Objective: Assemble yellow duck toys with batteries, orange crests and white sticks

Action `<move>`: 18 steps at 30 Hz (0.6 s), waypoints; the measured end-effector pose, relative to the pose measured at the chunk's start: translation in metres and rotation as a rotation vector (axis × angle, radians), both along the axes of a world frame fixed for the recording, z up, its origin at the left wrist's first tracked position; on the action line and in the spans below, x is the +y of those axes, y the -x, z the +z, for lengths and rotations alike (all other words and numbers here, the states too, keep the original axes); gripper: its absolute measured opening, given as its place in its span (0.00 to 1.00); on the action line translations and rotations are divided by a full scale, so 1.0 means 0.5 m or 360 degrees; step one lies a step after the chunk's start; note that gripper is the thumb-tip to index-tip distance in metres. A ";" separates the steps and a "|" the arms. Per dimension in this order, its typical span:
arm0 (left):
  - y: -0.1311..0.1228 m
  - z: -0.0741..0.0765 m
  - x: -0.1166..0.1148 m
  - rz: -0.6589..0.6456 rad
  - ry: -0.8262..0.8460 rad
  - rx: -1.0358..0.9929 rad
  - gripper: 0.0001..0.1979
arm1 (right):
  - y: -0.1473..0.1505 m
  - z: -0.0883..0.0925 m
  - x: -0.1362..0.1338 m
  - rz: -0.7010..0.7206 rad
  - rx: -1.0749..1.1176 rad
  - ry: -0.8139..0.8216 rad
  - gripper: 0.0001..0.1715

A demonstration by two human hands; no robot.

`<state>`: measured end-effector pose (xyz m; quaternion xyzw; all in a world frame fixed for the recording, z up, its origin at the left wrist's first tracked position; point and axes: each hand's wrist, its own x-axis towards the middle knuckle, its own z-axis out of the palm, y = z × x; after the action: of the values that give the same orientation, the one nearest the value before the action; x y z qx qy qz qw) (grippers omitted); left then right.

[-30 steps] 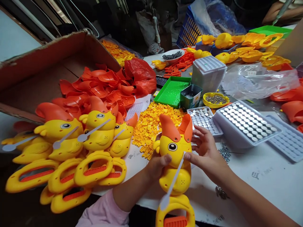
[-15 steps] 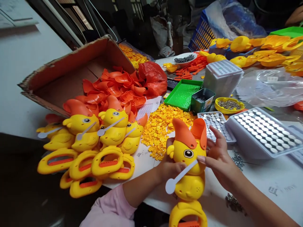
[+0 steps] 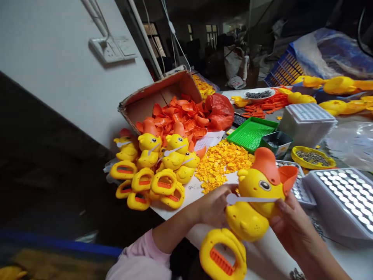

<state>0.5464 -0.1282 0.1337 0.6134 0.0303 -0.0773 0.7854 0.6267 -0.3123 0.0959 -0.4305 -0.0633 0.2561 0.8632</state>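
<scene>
Head view: both hands are up off the table (image 3: 344, 249) with one yellow chick toy (image 3: 256, 202) between them, tilted so its beak points left and its orange comb (image 3: 266, 165) rides up top. It looks held that way to keep the face and the white strip (image 3: 250, 200) toward the camera — that thin strip, round at its left end, runs across the toy's middle.

Left hand (image 3: 214, 206) is curled in against the toy's left side, thumb and fingertips closed right by the strip's round end — whether they pinch the strip itself or only press the body, I cannot tell. Right hand (image 3: 288, 221) cups the toy from behind and below, fingers wrapped part-way round, firmly gripping. The looped handle (image 3: 223, 254) hangs down at the bottom, free of both hands.

Off to the left, finished chicks (image 3: 154, 163) lie in a heap, each with its own strip. Behind them a tipped cardboard box (image 3: 151, 99) spills orange combs (image 3: 180, 112). A pile of small yellow bits (image 3: 221, 161) sits just beyond the hands, and a tray of button cells (image 3: 346, 198) lies right beside the right hand.
</scene>
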 end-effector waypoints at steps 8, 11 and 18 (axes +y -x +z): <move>0.119 0.001 -0.037 0.0304 -0.1287 0.0371 0.32 | 0.011 -0.010 0.021 -0.0312 -0.0079 0.0080 0.45; 0.120 -0.033 -0.033 0.0430 -0.1106 0.0481 0.17 | 0.032 -0.010 0.028 -0.0157 -0.0068 0.0154 0.41; 0.075 -0.067 0.080 0.0948 -0.1525 0.0417 0.15 | 0.028 -0.009 0.021 -0.0159 -0.0099 0.0393 0.38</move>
<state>0.5088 -0.0884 0.1002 0.8508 0.3302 0.0942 0.3977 0.6129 -0.3019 0.0914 -0.5439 -0.0364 0.2051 0.8128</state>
